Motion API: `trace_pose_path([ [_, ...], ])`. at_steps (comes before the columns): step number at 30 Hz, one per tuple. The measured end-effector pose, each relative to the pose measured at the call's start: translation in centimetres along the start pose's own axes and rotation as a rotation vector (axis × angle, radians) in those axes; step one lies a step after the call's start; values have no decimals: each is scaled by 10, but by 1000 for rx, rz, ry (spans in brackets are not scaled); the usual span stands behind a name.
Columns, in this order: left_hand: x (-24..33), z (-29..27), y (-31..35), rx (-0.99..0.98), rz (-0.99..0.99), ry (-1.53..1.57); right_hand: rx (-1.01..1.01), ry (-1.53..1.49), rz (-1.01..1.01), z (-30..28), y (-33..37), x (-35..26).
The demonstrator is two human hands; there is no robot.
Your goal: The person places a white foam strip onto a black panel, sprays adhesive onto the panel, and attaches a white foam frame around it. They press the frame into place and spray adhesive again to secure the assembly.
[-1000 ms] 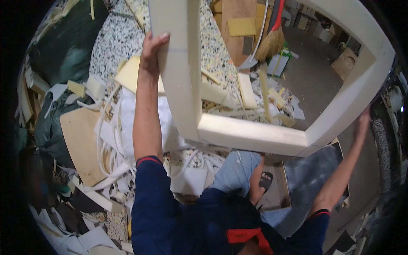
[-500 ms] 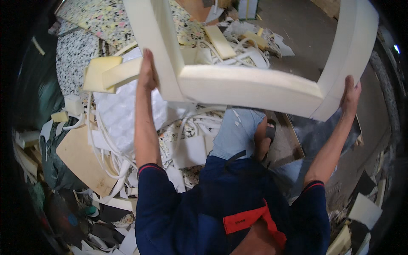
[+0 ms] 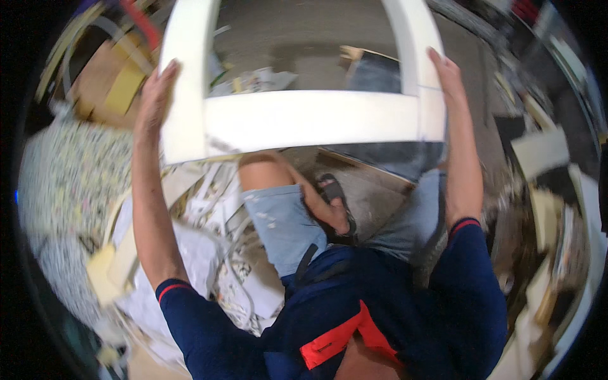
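Note:
A large white foam frame, with two uprights joined by a crossbar, is held out in front of me off the floor. My left hand grips the outer side of its left upright near the lower corner. On the right upright, my right hand clasps the outer edge, thumb side up. The far part of the frame runs out past the top of the view. Behind the crossbar, a dark flat board with a wooden edge is partly hidden.
Speckled foam sheets lie at the left. White foam strips and scraps cover the floor beside my leg. A brown cardboard piece stands at the far left. More foam offcuts are heaped at the right.
My view has turned to the right. The foam frame, tilted before, now sits more level and more to the left in view, with both hands still on it.

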State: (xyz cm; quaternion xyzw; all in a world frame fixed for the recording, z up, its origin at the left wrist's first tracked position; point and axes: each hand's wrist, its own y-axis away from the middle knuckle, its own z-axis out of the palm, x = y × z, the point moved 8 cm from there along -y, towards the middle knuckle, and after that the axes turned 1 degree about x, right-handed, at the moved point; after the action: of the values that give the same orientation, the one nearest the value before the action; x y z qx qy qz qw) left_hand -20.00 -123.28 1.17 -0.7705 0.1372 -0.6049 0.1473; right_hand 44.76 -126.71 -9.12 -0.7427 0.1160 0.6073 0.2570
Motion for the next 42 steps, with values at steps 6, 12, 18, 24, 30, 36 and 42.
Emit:
trace_pose_path([
  [6,-56,107,-80,-239,-182,86,96,-53,90,-99,24,15],
  [12,-102,223,-107,-419,-287,122,168,41,232,-176,47,42],
  [18,-149,295,-113,-590,-480,299,229,207,316,-223,67,63],
  [24,-141,313,-112,-430,-77,-31,226,217,327,-253,68,78],
  [30,-116,341,-54,-547,-315,125,129,65,505,-264,59,102],
  [36,-159,390,-16,-648,-302,287,66,400,752,-264,28,159],
  [42,-258,429,-1,-602,-168,209,198,467,486,-250,10,202],
])
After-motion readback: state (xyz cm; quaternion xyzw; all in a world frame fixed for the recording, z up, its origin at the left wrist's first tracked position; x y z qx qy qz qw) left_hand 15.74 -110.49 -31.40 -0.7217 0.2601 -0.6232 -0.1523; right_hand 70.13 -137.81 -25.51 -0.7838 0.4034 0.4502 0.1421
